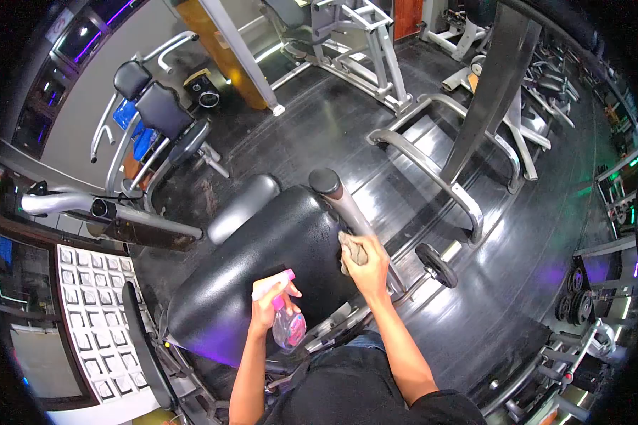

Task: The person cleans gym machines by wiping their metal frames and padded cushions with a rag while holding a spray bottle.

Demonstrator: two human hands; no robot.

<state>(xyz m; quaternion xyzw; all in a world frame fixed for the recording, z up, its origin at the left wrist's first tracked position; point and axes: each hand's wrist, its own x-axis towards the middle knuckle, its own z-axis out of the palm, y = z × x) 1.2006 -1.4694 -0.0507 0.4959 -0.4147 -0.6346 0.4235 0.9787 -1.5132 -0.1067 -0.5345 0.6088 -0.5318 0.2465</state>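
Observation:
My left hand (264,304) is wrapped round the neck of a clear spray bottle (288,329) with a pink and white trigger head, held above a black padded bench (262,244). A crumpled greyish cloth (352,253) is gripped in my right hand (370,269), at the right edge of the pad. Wet-looking specks show on the pad's upper right surface. Beside that edge runs a grey metal tube with a black end cap (325,181). A smaller padded roller (244,207) sits just beyond the bench.
A seated machine with black pads (164,112) stands at the upper left. To the right are a curved metal frame (432,170) and a small weight plate (436,265) on a bar. A white patterned panel (103,304) is at the left.

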